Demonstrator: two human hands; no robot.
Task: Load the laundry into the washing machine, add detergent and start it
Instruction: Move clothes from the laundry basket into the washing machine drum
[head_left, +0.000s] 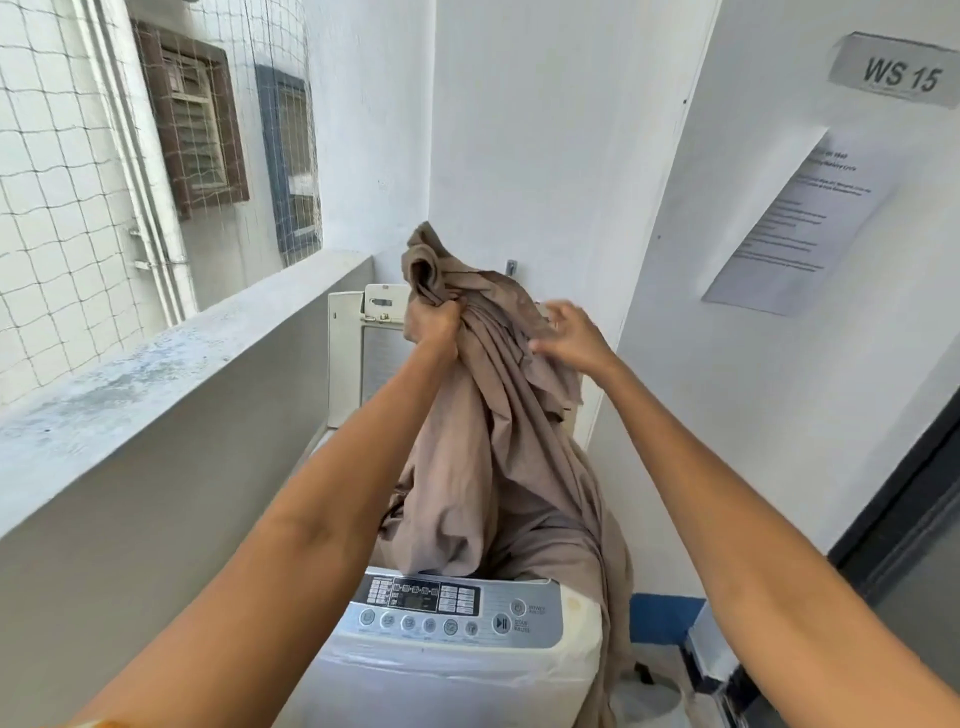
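A large taupe sheet (483, 457) hangs bunched above the open top of a white top-loading washing machine (452, 675). My left hand (439, 322) is clenched on a gathered fold near the sheet's top. To its right, my right hand (571, 338) pinches the cloth with the fingers partly spread. The sheet's lower part fills the tub opening and drapes over the machine's right side toward the floor. The machine's lid (363, 358) stands raised at the back. The control panel (457, 608) faces me below the cloth. No detergent is in view.
A grey concrete parapet (156, 374) runs close along the left, with netting above it. White walls close in the back and right, carrying a "WS 15" sign (898, 70) and a printed notice (800, 223). A dark door frame (904, 509) and a blue object (665, 616) sit at the lower right.
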